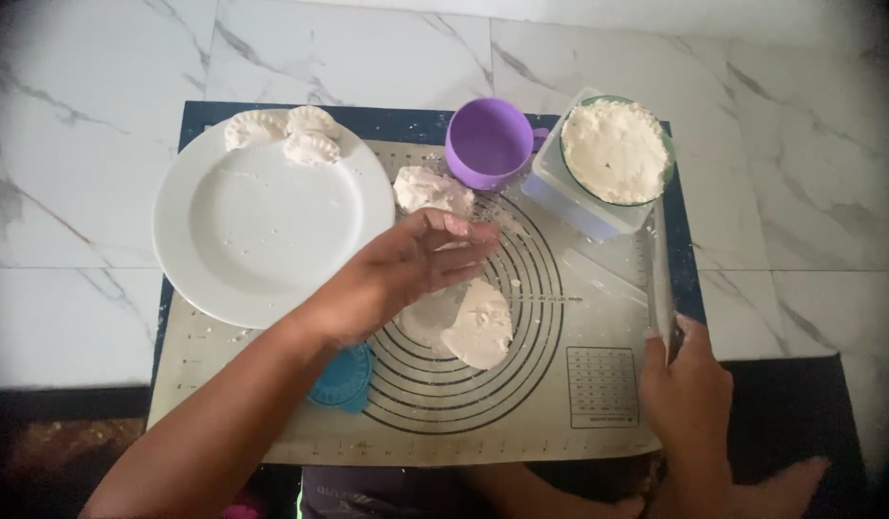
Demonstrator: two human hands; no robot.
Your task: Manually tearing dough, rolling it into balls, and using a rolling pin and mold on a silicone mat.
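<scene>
My left hand (411,269) reaches across the baking mat (598,384), fingers apart and holding nothing, just above a flattened piece of white dough (480,325) in the mat's printed circles. A rough lump of dough (427,187) lies just beyond its fingertips. My right hand (690,384) rests at the mat's right edge, closed on the end of a long thin grey blade-like tool (660,269) that lies along that edge. A blue round dumpling press (341,382) sits partly hidden under my left forearm.
A white plate (262,288) on the mat's left carries three shaped dumplings (283,133) at its far rim. A purple cup (488,144) and a flour-filled bowl (616,151) in a clear square container stand at the back. The mat lies on marble floor; my feet (771,485) show at the bottom.
</scene>
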